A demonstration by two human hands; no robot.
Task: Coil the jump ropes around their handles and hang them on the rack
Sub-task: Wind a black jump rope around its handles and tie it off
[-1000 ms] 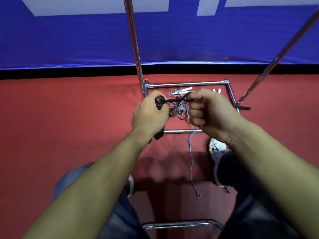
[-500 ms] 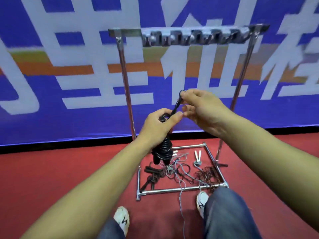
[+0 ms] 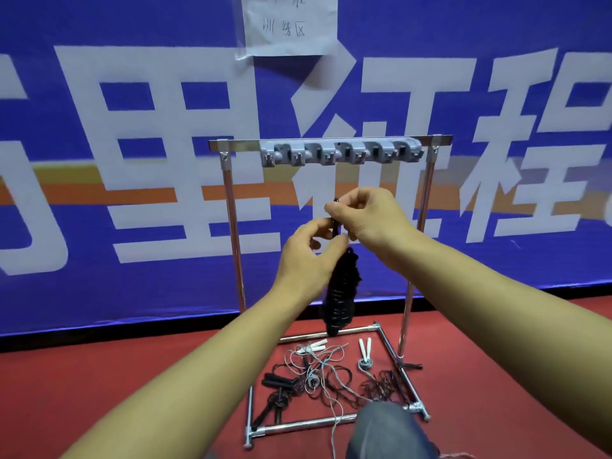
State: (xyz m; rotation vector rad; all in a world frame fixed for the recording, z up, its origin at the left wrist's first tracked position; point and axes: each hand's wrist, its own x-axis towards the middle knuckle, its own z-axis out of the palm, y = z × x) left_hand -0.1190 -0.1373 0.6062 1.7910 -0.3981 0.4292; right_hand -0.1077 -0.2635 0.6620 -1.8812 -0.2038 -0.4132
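- Two sets of fingers meet on one black coiled jump rope (image 3: 341,293): I see my right hand (image 3: 367,220) pinching the loop of cord at its top, thumb and forefinger clamped together on it.
- My left hand (image 3: 308,256) sits just below, its fingers (image 3: 339,241) curled around the upper end of the same bundle where the cord leaves the handles.
- From that grip the bundle hangs straight down, cord wound tightly round the handles, its lower tip in line with the rack's rear base bar.
- Directly above my hands is the rack (image 3: 231,226), a chrome frame whose top bar carries a grey hook strip (image 3: 341,152); the bundle is below the hooks, not touching them.
- On the red floor (image 3: 99,392), inside the rack's base frame, lie the loose ropes (image 3: 331,379) in a tangle of grey and dark cords.
- Among them I make out black handles (image 3: 278,380) on the left and white handles (image 3: 364,347) towards the back.
- Behind everything stands a blue banner (image 3: 132,286) with large white characters, and a paper sheet (image 3: 288,24) taped near its top.
- My knee (image 3: 387,429), in grey trousers, shows at the bottom edge.
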